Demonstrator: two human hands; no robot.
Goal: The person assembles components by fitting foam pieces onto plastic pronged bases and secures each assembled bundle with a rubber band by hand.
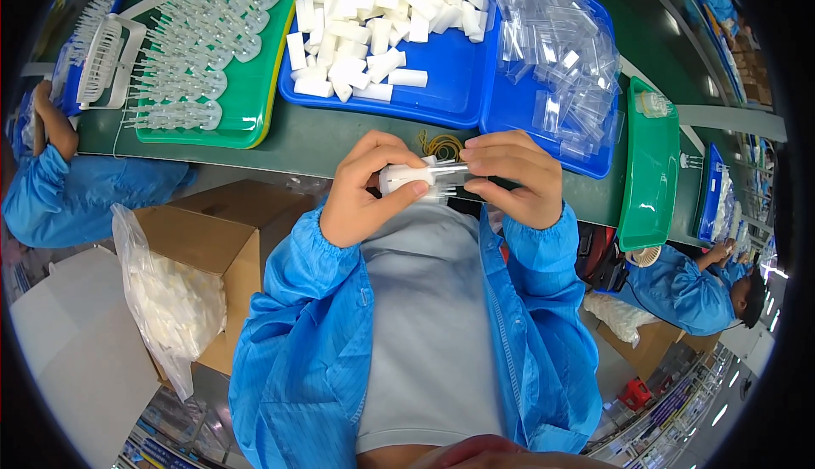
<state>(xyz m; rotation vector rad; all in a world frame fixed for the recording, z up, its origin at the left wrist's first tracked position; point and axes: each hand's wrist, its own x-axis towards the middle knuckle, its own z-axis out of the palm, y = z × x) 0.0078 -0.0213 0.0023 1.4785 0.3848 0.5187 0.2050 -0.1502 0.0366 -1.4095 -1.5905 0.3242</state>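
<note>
At a green workbench (310, 142), left fingers (390, 157) grip a white piece (396, 179) whose prongs (449, 168) reach right fingers (509, 154), hold unclear.

Assembly workshop: parts trays (441, 106), blue-smocked co-workers (679, 292).

Bright, even light — glints on clear plastic strips (552, 106) — fisheye bending toward black corners

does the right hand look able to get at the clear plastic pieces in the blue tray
Probably yes: the clear plastic pieces lie in an open blue tray just beyond the right hand, with nothing visible blocking the way. Its fingers are at the white part in the left hand, though.
</note>
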